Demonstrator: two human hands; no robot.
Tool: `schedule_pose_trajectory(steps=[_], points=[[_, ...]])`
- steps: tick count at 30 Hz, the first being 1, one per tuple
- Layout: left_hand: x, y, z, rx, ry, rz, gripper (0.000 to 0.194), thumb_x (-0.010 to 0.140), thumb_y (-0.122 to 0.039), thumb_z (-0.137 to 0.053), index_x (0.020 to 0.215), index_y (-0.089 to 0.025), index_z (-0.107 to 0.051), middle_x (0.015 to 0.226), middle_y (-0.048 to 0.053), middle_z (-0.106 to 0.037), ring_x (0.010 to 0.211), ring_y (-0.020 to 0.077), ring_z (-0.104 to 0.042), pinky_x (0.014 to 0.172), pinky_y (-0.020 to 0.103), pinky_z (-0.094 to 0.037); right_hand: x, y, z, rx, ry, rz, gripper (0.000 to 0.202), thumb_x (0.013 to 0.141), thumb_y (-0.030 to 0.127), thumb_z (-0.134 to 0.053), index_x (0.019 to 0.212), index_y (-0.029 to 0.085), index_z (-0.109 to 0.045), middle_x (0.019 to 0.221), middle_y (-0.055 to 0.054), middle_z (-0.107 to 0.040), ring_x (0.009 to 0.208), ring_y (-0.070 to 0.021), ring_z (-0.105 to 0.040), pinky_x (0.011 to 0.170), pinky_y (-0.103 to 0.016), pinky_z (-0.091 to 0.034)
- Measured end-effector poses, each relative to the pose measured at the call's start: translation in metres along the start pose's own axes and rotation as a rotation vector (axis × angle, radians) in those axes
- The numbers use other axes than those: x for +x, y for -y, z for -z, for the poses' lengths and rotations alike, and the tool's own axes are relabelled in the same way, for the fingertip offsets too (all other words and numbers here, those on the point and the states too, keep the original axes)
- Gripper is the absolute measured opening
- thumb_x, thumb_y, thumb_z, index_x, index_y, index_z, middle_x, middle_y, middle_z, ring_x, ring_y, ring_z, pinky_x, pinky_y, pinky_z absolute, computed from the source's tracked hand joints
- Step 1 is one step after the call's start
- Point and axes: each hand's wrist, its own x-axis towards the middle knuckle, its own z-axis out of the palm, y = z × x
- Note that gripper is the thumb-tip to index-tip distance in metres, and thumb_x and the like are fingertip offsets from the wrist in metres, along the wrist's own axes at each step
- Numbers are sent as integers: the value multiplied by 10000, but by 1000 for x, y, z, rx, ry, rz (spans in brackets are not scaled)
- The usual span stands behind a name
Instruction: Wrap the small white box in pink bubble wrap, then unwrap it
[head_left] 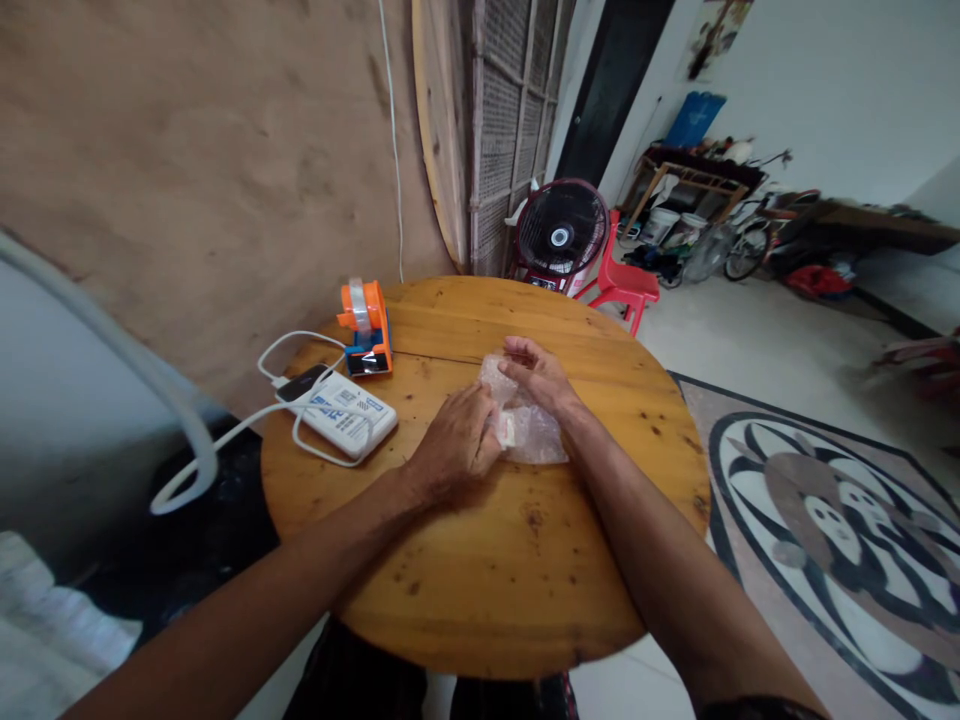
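Note:
A clear sheet of bubble wrap (537, 436) lies on the round wooden table (525, 580), with a small pale, whitish piece (508, 429) at its left part. My left hand (459, 432) grips the wrap's left side, its fingers bent and partly hidden behind the hand. At the far side, my right hand (541, 378) holds the raised, folded end of the wrap between thumb and fingers. Whether that folded end encloses anything, I cannot tell.
An orange and blue tape dispenser (366, 325) stands at the table's back left. In front of it lies a white power bank (349, 415) with looping cables. A fan (561, 232) and red chair (626, 282) are beyond the table.

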Motion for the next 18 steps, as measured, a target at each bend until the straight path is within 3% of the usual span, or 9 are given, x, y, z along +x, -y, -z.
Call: schedule_pose_trajectory(steps=[5,9,12,18], points=[[-1,1,-2,24,-5,-4,138,819,-149,-418,928,-173,-499,1067,147,-623,1102,274,-555,995,480,-441,1,-5,2,-274,-94,27,499,703,389,-698,1144,186,-579,919,-27,-626,749,-153,-571,753,-344,-530],[-2,4,-5,40,-43,-41,156,815,-140,-425,945,-182,-502,1116,149,-616,1146,286,-542,1021,497,-431,1,-11,0,-273,-56,36,500,723,382,-655,1171,183,-557,740,33,-554,597,-124,-499,606,-291,-500],[-2,6,-6,43,-70,-68,170,831,-151,-425,978,-174,-507,1176,163,-599,1214,294,-510,1067,500,-401,2,-14,-6,-328,-60,60,403,758,304,-590,1144,185,-578,695,46,-534,576,-120,-492,597,-279,-487],[0,7,-4,20,-35,-46,169,818,-168,-439,961,-164,-528,1165,162,-607,1189,294,-524,1060,496,-402,6,-5,-13,-679,-35,114,371,765,172,-557,1129,172,-630,701,13,-607,628,-143,-554,682,-284,-468]])
